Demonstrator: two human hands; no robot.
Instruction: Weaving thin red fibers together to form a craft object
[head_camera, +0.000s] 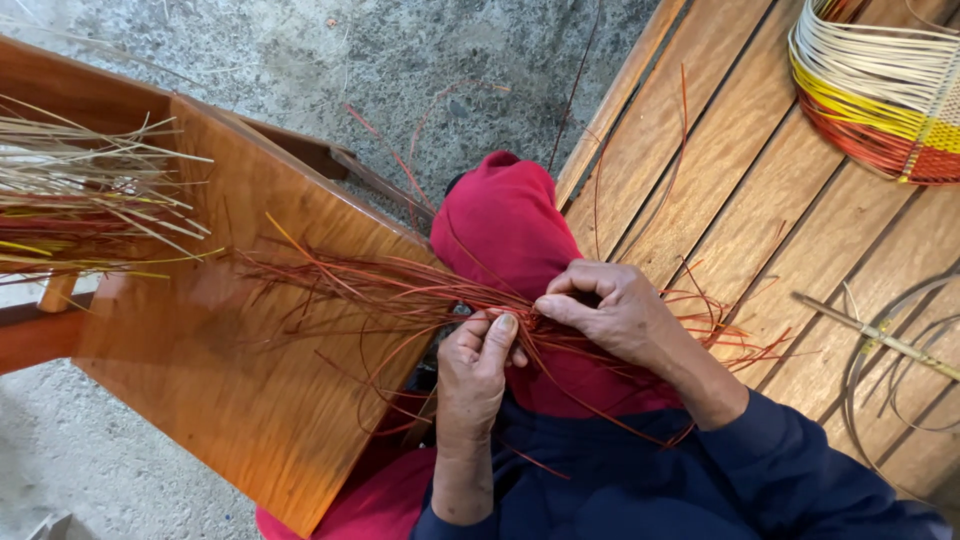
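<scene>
Across my red-trousered knee, beside the slanted wooden surface (240, 380) and below the woven basket (880, 90), lies the bundle of red strands (400, 295), which my left hand (470, 375) pinches between thumb and fingers while my right hand (610, 310) curls closed on its middle.

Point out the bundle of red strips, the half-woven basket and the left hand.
bundle of red strips (385, 292): head view, middle of bundle.
half-woven basket (880, 95): head view, woven wall.
left hand (472, 368): head view, back of hand.

Bundle of thin red-orange strips (400, 295), splayed across a red-clad knee.
</scene>
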